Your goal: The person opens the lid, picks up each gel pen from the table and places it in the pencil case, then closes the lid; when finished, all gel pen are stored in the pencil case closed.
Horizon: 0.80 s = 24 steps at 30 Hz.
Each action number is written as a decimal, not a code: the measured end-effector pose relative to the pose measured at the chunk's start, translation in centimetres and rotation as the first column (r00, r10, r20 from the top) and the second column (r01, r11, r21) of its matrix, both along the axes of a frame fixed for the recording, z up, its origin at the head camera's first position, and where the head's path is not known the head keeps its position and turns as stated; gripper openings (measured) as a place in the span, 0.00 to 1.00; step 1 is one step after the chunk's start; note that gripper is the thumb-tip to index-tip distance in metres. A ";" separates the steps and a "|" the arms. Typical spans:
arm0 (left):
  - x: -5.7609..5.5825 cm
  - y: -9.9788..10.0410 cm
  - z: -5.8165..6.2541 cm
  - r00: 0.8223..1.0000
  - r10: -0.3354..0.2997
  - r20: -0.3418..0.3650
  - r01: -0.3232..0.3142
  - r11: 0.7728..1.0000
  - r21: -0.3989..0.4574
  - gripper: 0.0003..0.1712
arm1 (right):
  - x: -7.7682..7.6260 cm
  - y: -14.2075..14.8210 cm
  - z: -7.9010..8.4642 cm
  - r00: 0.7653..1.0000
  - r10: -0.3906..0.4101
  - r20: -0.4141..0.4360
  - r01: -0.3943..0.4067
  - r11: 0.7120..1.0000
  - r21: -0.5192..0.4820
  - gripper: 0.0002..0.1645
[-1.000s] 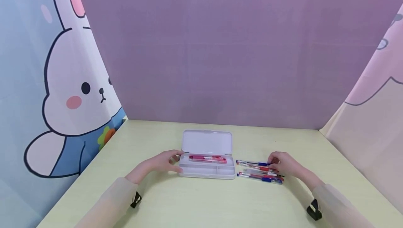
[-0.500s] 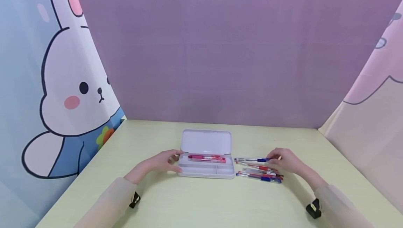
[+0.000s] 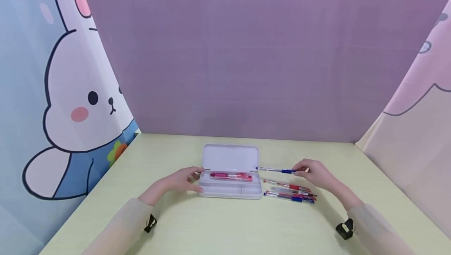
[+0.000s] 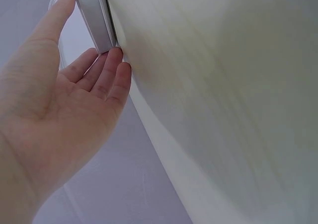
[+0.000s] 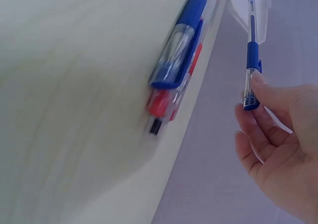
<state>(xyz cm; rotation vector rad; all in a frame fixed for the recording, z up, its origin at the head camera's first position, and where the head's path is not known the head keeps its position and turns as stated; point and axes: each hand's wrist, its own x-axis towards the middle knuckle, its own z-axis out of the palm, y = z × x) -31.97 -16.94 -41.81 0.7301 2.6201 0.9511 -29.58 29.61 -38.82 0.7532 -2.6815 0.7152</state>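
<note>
A white pencil case (image 3: 230,196) lies with its lid raised, and pink and red pens (image 3: 231,176) sit in its back compartment. My left hand (image 3: 182,179) holds the case's left end, thumb at one corner and fingers at the other; the left wrist view shows its fingertips against the case wall (image 4: 94,18). Between thumb and fingers, my right hand (image 3: 314,173) pinches the capped end of a blue gel pen (image 5: 252,55), raised off the table. The pen's other end points left, towards the case's hinge side.
Several red, blue and black pens (image 3: 290,197) lie together on the table (image 3: 225,227) right of the case, below my right hand. A purple panel (image 3: 246,59) stands behind the table. Printed cloths (image 3: 91,122) hang at both sides.
My right hand has lifted the blue gel pen from the pile and carried it up and slightly left. My left hand stays at the case.
</note>
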 end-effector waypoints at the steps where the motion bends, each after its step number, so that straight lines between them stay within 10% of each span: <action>1: 0.0 0.0 0.0 1.000 0.000 0.002 0.000 1.000 0.000 0.43 | 0.0 -0.2 0.0 1.000 -0.002 0.002 0.002 1.000 -0.004 0.05; 24: -0.3 -0.2 -0.2 0.999 -0.025 -0.024 0.025 1.000 -0.005 0.44 | -0.9 -6.2 0.8 0.994 0.049 0.098 -0.040 0.995 -0.092 0.06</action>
